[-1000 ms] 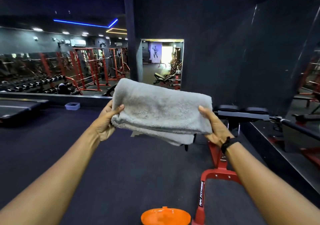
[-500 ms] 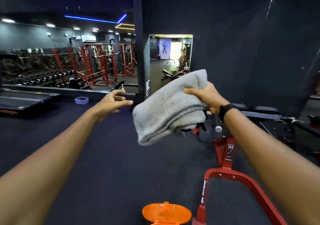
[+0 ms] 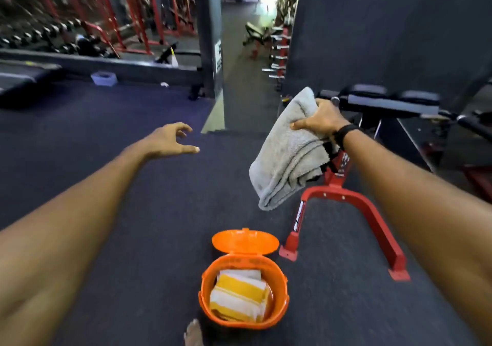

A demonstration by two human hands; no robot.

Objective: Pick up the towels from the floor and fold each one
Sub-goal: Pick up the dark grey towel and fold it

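Note:
A folded grey towel (image 3: 288, 153) hangs from my right hand (image 3: 318, 120), which grips its upper edge at the right of the view, above the floor. My left hand (image 3: 170, 140) is held out empty to the left, its fingers loosely curled. On the floor below, an orange bucket (image 3: 279, 287) stands with its lid (image 3: 245, 241) flipped open behind it. Inside lies a folded yellow and white striped towel (image 3: 239, 296).
A red bench frame (image 3: 346, 201) with a black padded top (image 3: 391, 100) stands to the right of the bucket. A dark pillar (image 3: 210, 33) rises ahead, beside a corridor. Red racks and dumbbells line the far left. A toe of mine (image 3: 193, 332) shows at the bottom edge.
My left hand let go of the grey towel and moved off to the left. My right hand now carries it alone, lower and to the right. The view tilted down onto the bucket.

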